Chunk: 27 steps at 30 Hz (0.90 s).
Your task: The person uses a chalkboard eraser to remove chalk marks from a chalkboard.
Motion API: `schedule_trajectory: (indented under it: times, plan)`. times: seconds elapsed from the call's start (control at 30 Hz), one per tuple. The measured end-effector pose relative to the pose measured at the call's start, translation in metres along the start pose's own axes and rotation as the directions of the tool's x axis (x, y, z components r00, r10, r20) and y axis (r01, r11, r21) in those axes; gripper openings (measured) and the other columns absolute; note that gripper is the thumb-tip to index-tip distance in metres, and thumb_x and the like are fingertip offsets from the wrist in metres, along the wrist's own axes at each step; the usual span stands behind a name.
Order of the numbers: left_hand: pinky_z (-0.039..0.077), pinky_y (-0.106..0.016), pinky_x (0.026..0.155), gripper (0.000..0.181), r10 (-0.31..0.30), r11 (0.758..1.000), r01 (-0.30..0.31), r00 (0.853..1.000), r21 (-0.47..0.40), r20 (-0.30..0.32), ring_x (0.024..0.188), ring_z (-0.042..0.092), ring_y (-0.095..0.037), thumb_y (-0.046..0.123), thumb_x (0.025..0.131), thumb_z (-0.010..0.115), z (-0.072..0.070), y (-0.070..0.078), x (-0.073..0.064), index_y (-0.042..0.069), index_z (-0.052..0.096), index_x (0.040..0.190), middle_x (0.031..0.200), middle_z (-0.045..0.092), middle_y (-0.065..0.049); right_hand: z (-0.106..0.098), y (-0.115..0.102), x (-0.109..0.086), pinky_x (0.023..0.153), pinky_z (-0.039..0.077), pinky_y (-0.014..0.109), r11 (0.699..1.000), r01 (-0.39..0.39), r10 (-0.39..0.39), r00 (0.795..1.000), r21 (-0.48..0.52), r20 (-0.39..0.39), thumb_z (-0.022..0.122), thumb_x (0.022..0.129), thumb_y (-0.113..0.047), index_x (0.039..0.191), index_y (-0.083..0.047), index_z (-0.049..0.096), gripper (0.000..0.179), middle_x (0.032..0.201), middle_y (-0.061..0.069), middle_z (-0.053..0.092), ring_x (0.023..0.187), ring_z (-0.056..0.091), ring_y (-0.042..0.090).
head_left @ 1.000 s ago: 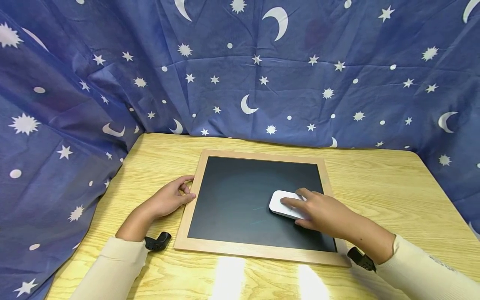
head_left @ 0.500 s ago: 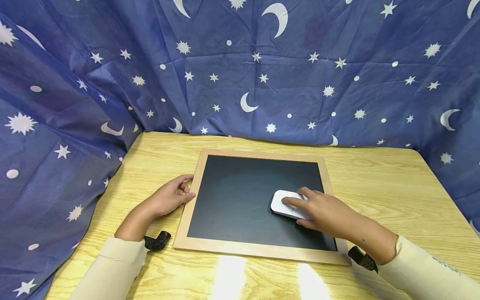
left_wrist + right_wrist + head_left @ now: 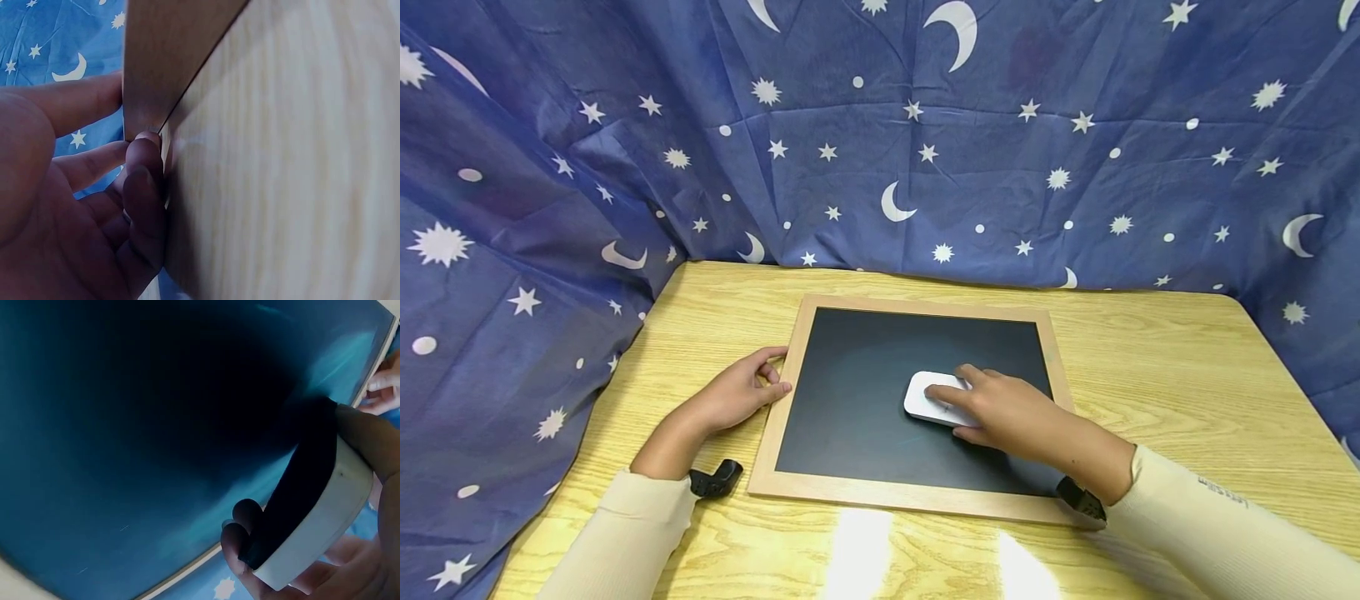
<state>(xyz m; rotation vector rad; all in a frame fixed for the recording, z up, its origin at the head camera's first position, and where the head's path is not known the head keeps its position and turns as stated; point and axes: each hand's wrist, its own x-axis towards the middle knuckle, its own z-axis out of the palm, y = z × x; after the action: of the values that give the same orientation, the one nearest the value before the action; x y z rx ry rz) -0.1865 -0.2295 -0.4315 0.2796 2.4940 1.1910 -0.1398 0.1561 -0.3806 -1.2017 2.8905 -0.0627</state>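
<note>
A wooden-framed chalkboard lies flat on the table. My right hand holds a white eraser on the board's dark surface, thumb on one side and fingers on the other. Its black felt underside and white body show in the right wrist view, with faint green smears on the board nearby. At the left side of the frame, my left hand grips the edge. In the left wrist view its curled fingertips meet the seam between frame and table.
The light wood table extends around the board. A blue curtain with white moons and stars hangs behind and to the left. Glare spots lie near the table's front. Each wrist wears a black device.
My right hand has slid the eraser leftward across the board after a slight shift right. The thin green chalk lines left of it have faded from sight in the head view. My left hand stays put.
</note>
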Motion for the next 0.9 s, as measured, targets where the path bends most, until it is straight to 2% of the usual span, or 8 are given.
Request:
schedule_trajectory:
  times: [0.2, 0.4, 0.6, 0.9]
  plan:
    - [0.048, -0.030, 0.068, 0.064, -0.007, 1.000, 0.007, 1.000, 0.015, -0.001, 0.076, 0.058, -0.019, 0.019, 0.100, 0.063, 0.000, 0.001, 0.000, 0.007, 0.033, 0.155, 0.105, 0.057, -0.012, 0.004, -0.011, 0.021, 0.071, 0.058, 0.044, 1.000, 0.029, -0.029, 0.999, -0.007, -0.013, 0.079, 0.088, -0.032, 0.136, -0.023, 0.058, 0.053, 0.124, 0.019, 0.060, 0.092, 0.068, 0.033]
    - [0.048, -0.031, 0.067, 0.064, -0.013, 1.000, 0.013, 1.000, 0.013, -0.003, 0.076, 0.057, -0.019, 0.018, 0.100, 0.063, 0.000, 0.000, -0.001, 0.007, 0.033, 0.155, 0.106, 0.057, -0.013, 0.005, -0.012, 0.025, 0.071, 0.058, 0.044, 0.999, 0.042, -0.042, 0.999, 0.017, -0.012, 0.078, 0.088, -0.031, 0.138, -0.023, 0.058, 0.055, 0.124, 0.019, 0.060, 0.093, 0.068, 0.032]
    - [0.047, -0.031, 0.067, 0.064, -0.021, 1.000, 0.021, 1.000, 0.022, -0.007, 0.074, 0.055, -0.020, 0.020, 0.100, 0.063, 0.000, 0.000, -0.001, 0.008, 0.033, 0.155, 0.107, 0.056, -0.012, 0.004, -0.002, 0.011, 0.069, 0.057, 0.043, 0.999, 0.018, -0.018, 1.000, 0.048, 0.011, 0.078, 0.088, -0.029, 0.139, -0.025, 0.058, 0.055, 0.124, 0.017, 0.060, 0.092, 0.068, 0.030]
    - [0.047, -0.030, 0.067, 0.064, -0.020, 1.000, 0.019, 1.000, 0.017, 0.004, 0.076, 0.055, -0.019, 0.020, 0.100, 0.062, 0.000, 0.000, 0.001, 0.007, 0.033, 0.155, 0.106, 0.056, -0.012, 0.000, 0.017, -0.029, 0.071, 0.057, 0.043, 0.999, -0.031, 0.031, 0.999, 0.011, -0.009, 0.081, 0.085, -0.030, 0.137, -0.025, 0.061, 0.056, 0.120, 0.019, 0.063, 0.090, 0.069, 0.031]
